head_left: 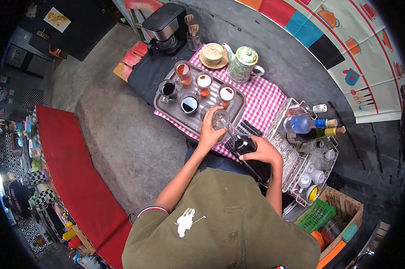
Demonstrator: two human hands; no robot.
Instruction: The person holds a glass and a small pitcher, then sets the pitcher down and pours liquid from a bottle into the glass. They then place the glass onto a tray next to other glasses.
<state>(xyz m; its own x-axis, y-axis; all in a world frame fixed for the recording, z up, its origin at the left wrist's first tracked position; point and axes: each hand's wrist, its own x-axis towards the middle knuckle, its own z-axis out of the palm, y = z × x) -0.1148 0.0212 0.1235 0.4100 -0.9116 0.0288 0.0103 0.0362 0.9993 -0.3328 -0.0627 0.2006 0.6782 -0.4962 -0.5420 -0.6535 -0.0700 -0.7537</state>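
Left hand [208, 131]: mine, fingers closed round a clear glass [221, 119]; glass held over the near right edge of the serving tray [171, 109].
Right hand [266, 151]: mine, clamped on the rounded body of a glass carafe [244, 144]; dark liquid inside; carafe tilted, its narrow neck directed at the clear glass; whether the two rims touch, I cannot tell.
Serving tray: one, brownish grey, rounded corners; five filled glasses aboard; an amber-red drink [183, 71] at the far end, two pale-topped amber drinks [204, 81] to its right, a handled mug of dark drink [168, 89] at the left, a round glass of dark drink [189, 104] nearer me.
Counter [142, 75]: dark-topped; pink-and-white gingham cloth [270, 92] under the tray.
Tea ware: green patterned teapot [241, 69], lidded; cup [213, 53] on a saucer, just beside it.
Coffee maker [164, 27]: black and silver, far left corner; jar of wooden utensils [193, 40] beside it.
Wire rack [276, 131]: white, to my right; corked bottles, one blue [301, 124]; lidded jars [316, 176] nearer me.
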